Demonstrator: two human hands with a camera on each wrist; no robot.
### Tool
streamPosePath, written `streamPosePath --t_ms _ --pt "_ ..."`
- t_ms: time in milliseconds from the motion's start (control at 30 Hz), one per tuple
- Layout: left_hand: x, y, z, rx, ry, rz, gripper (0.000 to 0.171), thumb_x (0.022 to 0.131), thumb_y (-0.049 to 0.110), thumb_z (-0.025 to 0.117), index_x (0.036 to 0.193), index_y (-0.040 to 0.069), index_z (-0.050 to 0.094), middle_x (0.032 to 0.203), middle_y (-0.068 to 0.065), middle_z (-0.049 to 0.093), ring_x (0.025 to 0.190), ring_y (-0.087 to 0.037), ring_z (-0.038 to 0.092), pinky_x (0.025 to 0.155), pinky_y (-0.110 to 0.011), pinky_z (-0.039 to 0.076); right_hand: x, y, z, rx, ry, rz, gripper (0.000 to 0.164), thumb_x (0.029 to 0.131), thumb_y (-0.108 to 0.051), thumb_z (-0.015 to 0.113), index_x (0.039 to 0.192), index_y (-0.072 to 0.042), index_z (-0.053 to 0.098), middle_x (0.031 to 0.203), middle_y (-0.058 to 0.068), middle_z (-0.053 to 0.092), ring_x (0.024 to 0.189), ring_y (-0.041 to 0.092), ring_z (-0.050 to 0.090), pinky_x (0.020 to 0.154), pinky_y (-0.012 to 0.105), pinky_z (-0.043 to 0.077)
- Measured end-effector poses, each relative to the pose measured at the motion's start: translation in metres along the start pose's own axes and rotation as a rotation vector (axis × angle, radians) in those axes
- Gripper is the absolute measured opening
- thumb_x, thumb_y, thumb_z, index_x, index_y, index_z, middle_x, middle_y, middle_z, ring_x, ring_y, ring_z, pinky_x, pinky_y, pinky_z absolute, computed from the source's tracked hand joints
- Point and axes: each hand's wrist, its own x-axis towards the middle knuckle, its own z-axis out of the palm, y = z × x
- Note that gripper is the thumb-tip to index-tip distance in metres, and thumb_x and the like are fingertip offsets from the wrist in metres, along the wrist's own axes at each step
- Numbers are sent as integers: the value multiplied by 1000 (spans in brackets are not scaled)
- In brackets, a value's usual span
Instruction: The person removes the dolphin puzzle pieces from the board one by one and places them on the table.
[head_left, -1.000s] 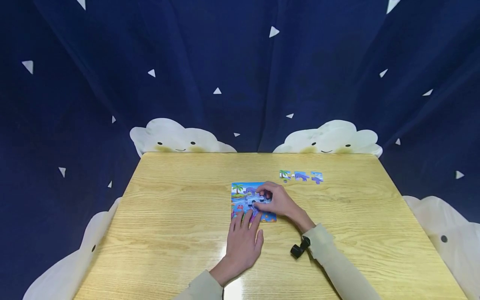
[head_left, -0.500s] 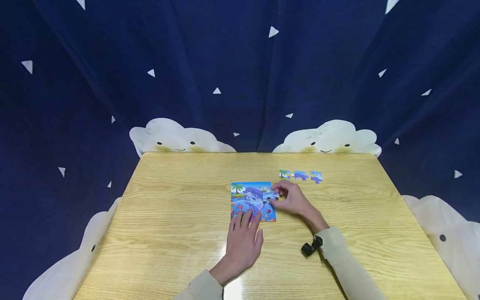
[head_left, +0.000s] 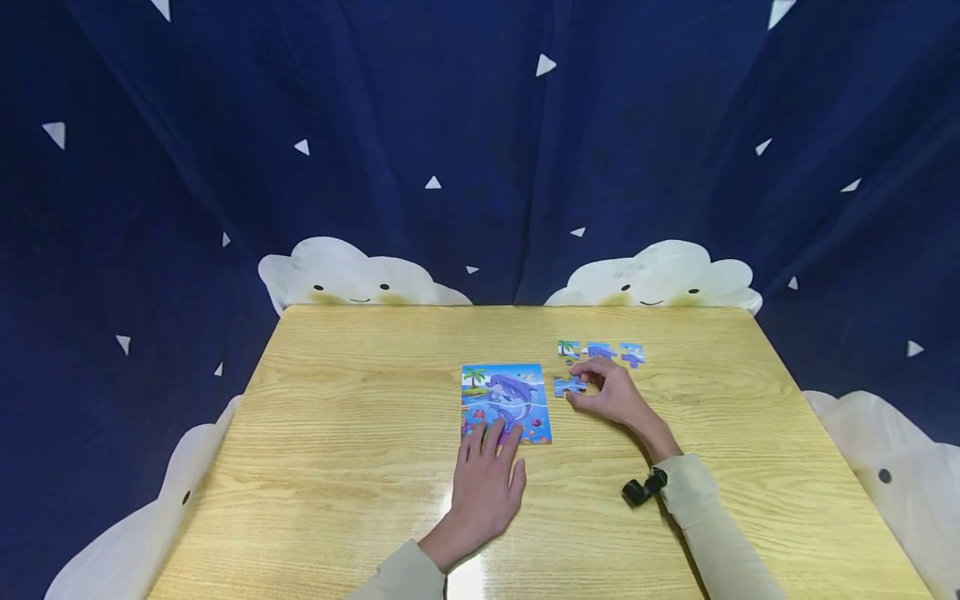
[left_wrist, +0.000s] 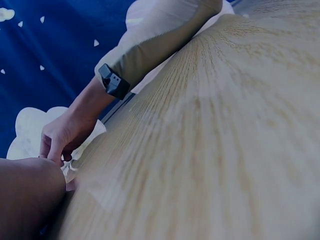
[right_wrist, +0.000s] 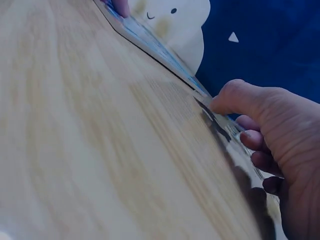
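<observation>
My left hand (head_left: 486,487) lies with fingers straight, its fingertips on the lower edge of a square dolphin picture board (head_left: 517,383). To the right of the board, my right hand (head_left: 617,397) pinches a blue jigsaw piece (head_left: 568,386) between thumb and fingers, close over the table. Behind that hand, three more pieces stand in a row: a palm-tree piece (head_left: 567,347), a purple dolphin piece (head_left: 598,350) and a blue-and-purple piece (head_left: 632,353). Seen from the right wrist, the thumb (right_wrist: 240,97) and curled fingers are near the tabletop, beyond the board's edge (right_wrist: 155,52).
The wooden table (head_left: 337,433) extends on both sides of the board. Behind it hangs a dark blue curtain (head_left: 480,150) with white triangles and cloud shapes. A small black device (head_left: 643,488) is strapped at the right wrist.
My right hand has drawn the jigsaw piece from over the middle of the board to the table on its right, uncovering the dolphin picture. The left hand has stayed still.
</observation>
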Motion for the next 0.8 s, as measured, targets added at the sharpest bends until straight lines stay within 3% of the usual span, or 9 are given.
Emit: streamPosePath --t_ms 300,800 --pt "0 -1 1 10 -12 -8 54 107 39 42 158 22 46 156 -9 46 144 -39 39 118 -52 29 4 7 -4 -49 -23 42 34 75 -7 89 106 -3 77 90 6 63 83 19 53 70 21 46" --pt "0 -1 2 -5 53 20 52 106 37 44 155 20 50 152 -10 49 140 -39 42 115 -53 32 7 5 -7 -98 -73 59 34 79 -13 86 109 -2 74 91 7 60 79 20 49 68 25 42"
